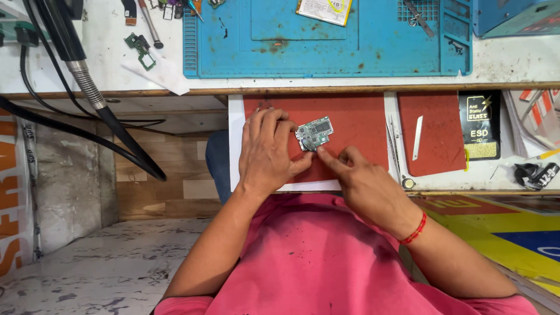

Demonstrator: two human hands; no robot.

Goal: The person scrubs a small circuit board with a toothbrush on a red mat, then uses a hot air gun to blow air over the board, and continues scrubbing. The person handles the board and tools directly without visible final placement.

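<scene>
Small green circuit board [314, 133] is pinned on the red mat [356, 119] by left hand [265, 153], fingers curled onto its edge. Right hand [364, 185] forefinger is pressed at its lower corner; slip or flexing judged possible under excess pressure

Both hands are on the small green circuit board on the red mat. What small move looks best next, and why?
Probably keep the left hand pinning the circuit board flat on the red mat while the right hand works its lower edge. Its fingertip already touches that edge; what it pinches is too small to tell.
</scene>
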